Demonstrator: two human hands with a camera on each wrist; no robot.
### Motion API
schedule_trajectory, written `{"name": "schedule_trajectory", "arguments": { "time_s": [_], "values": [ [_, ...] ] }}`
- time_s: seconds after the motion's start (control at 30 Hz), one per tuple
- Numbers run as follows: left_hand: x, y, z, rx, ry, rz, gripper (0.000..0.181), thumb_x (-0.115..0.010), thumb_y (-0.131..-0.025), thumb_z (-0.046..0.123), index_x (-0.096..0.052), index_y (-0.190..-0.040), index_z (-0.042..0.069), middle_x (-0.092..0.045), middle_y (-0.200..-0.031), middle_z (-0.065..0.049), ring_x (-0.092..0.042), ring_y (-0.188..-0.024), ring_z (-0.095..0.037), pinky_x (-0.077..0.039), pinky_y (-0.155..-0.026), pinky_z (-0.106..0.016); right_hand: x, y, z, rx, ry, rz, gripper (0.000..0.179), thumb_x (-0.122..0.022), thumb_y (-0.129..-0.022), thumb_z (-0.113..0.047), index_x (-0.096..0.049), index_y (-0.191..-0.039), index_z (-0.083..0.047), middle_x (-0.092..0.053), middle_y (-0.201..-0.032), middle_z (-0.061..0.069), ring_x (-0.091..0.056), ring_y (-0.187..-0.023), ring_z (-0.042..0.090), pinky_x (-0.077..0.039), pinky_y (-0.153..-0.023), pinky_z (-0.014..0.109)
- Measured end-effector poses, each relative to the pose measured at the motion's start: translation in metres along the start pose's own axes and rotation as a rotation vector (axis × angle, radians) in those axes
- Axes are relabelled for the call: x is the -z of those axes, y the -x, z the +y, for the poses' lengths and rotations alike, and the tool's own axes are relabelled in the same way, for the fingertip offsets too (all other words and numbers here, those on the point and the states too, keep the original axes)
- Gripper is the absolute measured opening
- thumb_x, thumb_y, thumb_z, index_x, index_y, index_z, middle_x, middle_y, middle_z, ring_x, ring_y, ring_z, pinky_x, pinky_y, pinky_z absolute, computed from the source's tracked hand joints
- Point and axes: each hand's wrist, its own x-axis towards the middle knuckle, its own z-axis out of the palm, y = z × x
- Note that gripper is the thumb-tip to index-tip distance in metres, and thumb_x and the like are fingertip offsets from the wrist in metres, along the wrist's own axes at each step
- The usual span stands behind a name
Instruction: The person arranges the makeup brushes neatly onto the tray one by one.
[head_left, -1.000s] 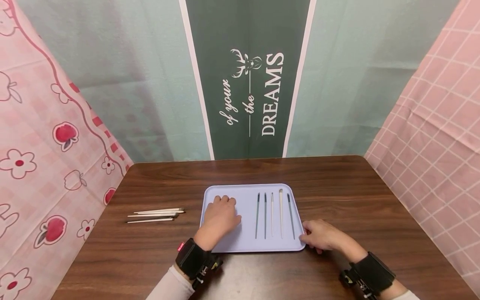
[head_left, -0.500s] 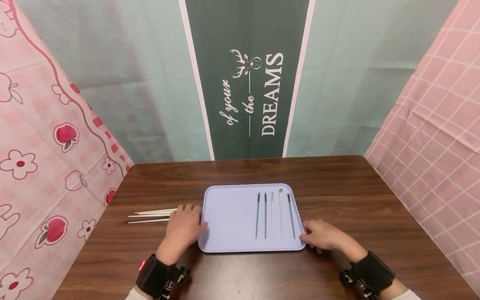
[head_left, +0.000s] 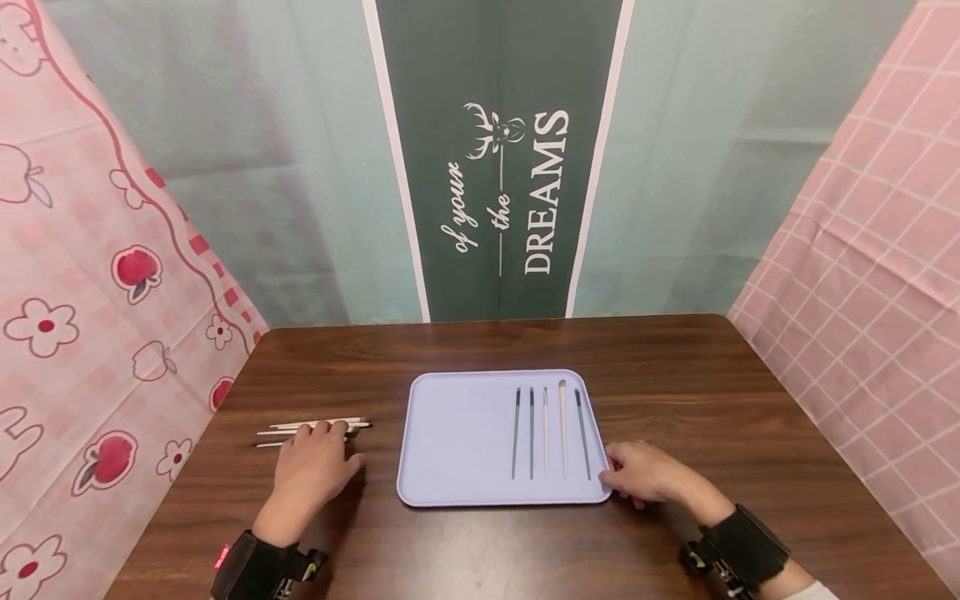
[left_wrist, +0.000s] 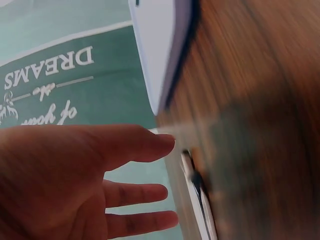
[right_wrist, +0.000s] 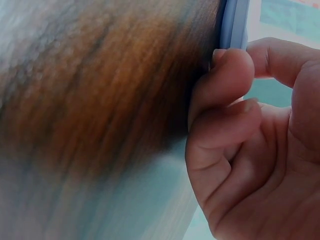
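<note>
My left hand [head_left: 313, 467] hovers over the loose bundle of slim brushes [head_left: 281, 432] at the table's left, fingers spread and nothing between them. In the left wrist view its thumb points toward a pale-handled brush [left_wrist: 201, 212] lying on the wood. A lavender tray [head_left: 457, 442] lies mid-table, with several brushes [head_left: 532, 433] set side by side along its right part, bristles toward the far edge. My right hand [head_left: 648, 471] pinches the tray's right edge near the front corner. In the right wrist view its fingers curl beside the tray rim [right_wrist: 235, 25].
The brown wooden table [head_left: 495, 550] ends at a green curtain [head_left: 495, 292] with printed lettering. Pink patterned cloth [head_left: 97, 375] hangs on the left, and pink checked cloth [head_left: 855, 317] on the right.
My left hand has moved left from over the tray, past its left edge, to the bundle of brushes. My right hand has stayed at the tray's edge.
</note>
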Motion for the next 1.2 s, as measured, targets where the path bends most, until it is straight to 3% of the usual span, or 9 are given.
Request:
{"name": "schedule_trajectory", "arguments": {
  "time_s": [0.4,1.2],
  "values": [
    [-0.001,0.004,-0.033,0.027,0.015,-0.047,0.057,-0.075,-0.089,0.031,-0.057,-0.127,-0.007,-0.057,-0.124,-0.034,-0.049,-0.117,-0.057,-0.042,-0.088,-0.069,-0.001,-0.002,0.003,-0.018,0.007,-0.002,0.019,-0.066,-0.088,-0.016,-0.053,-0.074,-0.013,-0.055,-0.06,-0.001,-0.055,-0.043,0.013,-0.041,-0.043,0.028],
    [-0.005,0.003,-0.046,0.047,0.009,-0.093,0.05,-0.071,-0.092,0.029,-0.06,-0.126,-0.007,-0.057,-0.124,-0.035,-0.048,-0.119,-0.056,-0.04,-0.092,-0.07,-0.001,0.001,0.0,0.012,0.003,0.011,0.021,-0.067,-0.087,-0.015,-0.052,-0.073,-0.013,-0.054,-0.059,-0.001,-0.053,-0.042,0.012,-0.04,-0.041,0.028]
  ]
}}
